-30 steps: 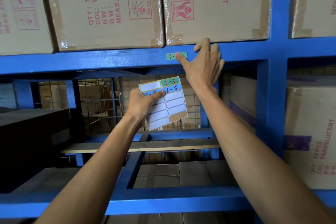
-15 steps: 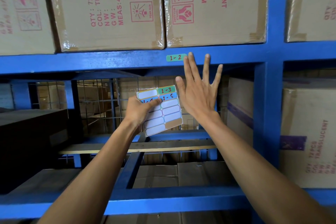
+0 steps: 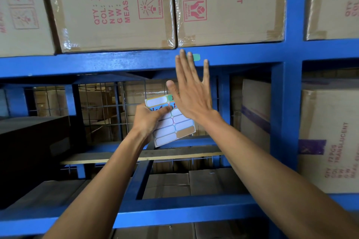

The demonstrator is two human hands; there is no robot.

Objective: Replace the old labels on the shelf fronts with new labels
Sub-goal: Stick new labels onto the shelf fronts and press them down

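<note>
A: Biggest worry? The green label (image 3: 196, 57) sits on the blue beam (image 3: 116, 62), half hidden behind the right hand (image 3: 191, 101), whose fingers (image 3: 182, 66) are spread and empty. A careless brush could lift an edge.

B: And the boxes (image 3: 229, 6) above overhang, crowding the beam.

A: The left hand (image 3: 147, 120) pinches the sheet (image 3: 172, 122); the right palm covers its written stickers, so picking the wrong one seems possible.

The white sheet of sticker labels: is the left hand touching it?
Touching. The head view shows the left hand gripping the white sheet of sticker labels, thumb pressed across its front, fingers behind.
</note>
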